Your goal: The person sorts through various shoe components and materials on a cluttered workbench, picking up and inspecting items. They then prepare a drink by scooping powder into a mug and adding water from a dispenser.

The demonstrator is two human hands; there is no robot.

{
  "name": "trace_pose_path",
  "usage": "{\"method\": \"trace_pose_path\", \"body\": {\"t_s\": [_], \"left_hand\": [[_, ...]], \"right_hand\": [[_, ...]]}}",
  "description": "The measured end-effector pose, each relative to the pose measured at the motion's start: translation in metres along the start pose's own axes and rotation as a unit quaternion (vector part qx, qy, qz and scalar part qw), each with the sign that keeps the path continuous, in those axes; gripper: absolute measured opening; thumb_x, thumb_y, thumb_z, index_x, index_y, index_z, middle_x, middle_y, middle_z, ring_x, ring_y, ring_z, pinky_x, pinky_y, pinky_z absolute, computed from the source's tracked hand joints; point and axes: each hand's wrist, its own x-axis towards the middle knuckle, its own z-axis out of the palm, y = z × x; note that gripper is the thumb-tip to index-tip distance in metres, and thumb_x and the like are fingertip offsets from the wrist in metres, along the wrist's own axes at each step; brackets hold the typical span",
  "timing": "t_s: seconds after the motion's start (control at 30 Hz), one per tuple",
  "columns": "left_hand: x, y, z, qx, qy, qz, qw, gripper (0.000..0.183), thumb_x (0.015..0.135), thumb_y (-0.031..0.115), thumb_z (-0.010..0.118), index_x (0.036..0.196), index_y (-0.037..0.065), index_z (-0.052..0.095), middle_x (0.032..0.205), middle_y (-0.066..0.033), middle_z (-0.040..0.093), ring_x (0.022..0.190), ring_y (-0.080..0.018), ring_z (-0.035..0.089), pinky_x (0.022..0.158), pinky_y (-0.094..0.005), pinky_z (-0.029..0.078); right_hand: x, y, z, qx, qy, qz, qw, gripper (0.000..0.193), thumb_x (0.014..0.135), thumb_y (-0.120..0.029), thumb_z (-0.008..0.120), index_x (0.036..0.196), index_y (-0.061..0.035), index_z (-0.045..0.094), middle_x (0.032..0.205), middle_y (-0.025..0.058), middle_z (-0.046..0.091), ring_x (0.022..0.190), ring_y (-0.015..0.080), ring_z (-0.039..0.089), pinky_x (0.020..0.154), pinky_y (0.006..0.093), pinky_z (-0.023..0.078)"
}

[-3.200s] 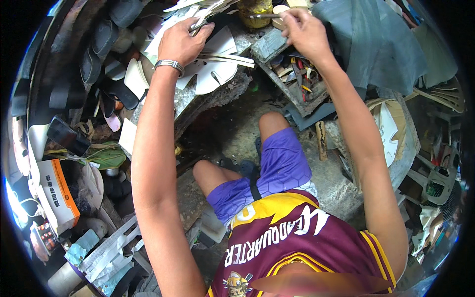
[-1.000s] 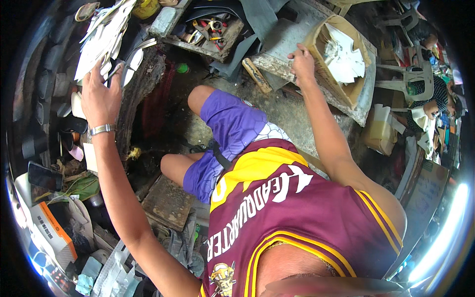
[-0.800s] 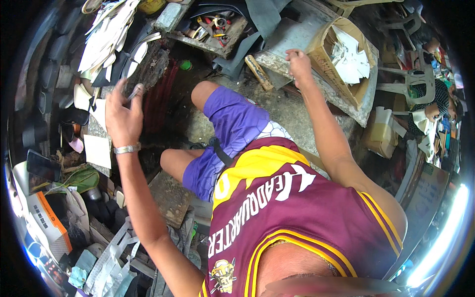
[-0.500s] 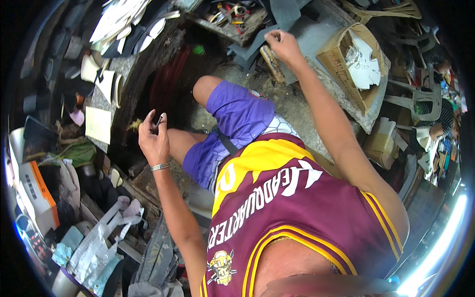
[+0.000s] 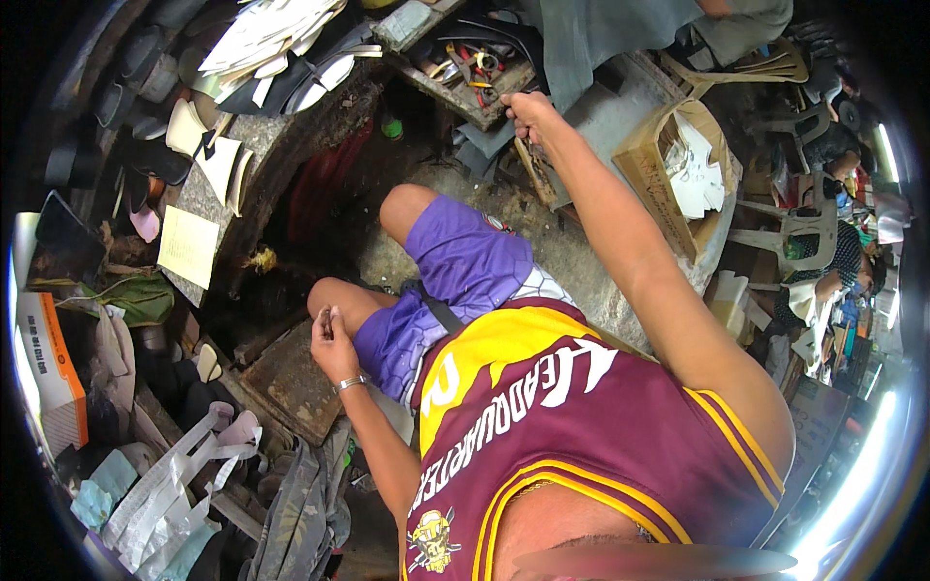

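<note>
My left hand (image 5: 334, 351) is low beside my left knee, its fingers curled and pressed together. Something small and dark may be between the fingertips, too small to name. My right hand (image 5: 531, 120) reaches far forward, fingers bent inward at the right corner of a wooden tray (image 5: 450, 89) of hand tools. What its fingers hold, if anything, is hidden. A large dark grey sheet (image 5: 605, 44) hangs just beyond that hand. Below the hand, a tan wooden-looking piece (image 5: 536, 172) leans against dark sheet scraps (image 5: 481, 153).
An open cardboard box (image 5: 647, 167) of white cut pieces stands to the right, near plastic chairs (image 5: 809, 228). On the left lie stacked white sheets (image 5: 266, 44), a yellowish paper (image 5: 188, 247), an orange-and-white box (image 5: 56, 363) and plastic bags (image 5: 170, 504).
My left hand has come down and back towards my knee, the small dark object less visible. My right hand has moved left towards the tool tray. The whole view has shifted slightly.
</note>
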Motion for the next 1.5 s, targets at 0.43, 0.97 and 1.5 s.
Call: {"method": "trace_pose_path", "body": {"t_s": [0.43, 0.97, 1.5], "left_hand": [[0.026, -0.035, 0.000, 0.005, -0.016, -0.036, 0.999, 0.038, 0.102, 0.020, 0.072, 0.127, -0.009, 0.070, 0.118, -0.0177, 0.078, 0.107, -0.0189, 0.074, 0.095, -0.0328, 0.056], [0.023, -0.041, -0.037, 0.120, 0.049, -0.014, 0.991, 0.028, 0.097, 0.020, 0.075, 0.118, 0.001, 0.077, 0.108, -0.0179, 0.080, 0.103, -0.0253, 0.079, 0.090, -0.0366, 0.059], [0.015, -0.031, -0.037, 0.117, 0.097, 0.002, 0.988, 0.025, 0.097, 0.014, 0.073, 0.119, 0.003, 0.077, 0.104, -0.0155, 0.081, 0.095, -0.0243, 0.079, 0.088, -0.0363, 0.059]], "right_hand": [[0.015, -0.005, 0.017, 0.034, 0.023, -0.011, 0.999, 0.025, 0.098, -0.026, 0.065, 0.085, -0.0059, 0.055, 0.070, 0.0018, 0.047, 0.050, 0.0144, 0.037, 0.043, 0.0338, 0.030], [-0.026, -0.004, 0.024, 0.117, -0.030, -0.011, 0.993, 0.021, 0.105, -0.023, 0.064, 0.091, -0.0124, 0.052, 0.074, -0.0006, 0.052, 0.048, 0.0109, 0.034, 0.044, 0.0320, 0.031], [-0.082, -0.062, 0.118, -0.092, -0.057, -0.330, 0.938, 0.041, 0.103, -0.033, 0.068, 0.128, -0.0014, 0.069, 0.106, 0.0079, 0.070, 0.091, 0.0148, 0.062, 0.081, 0.0318, 0.048]]}}
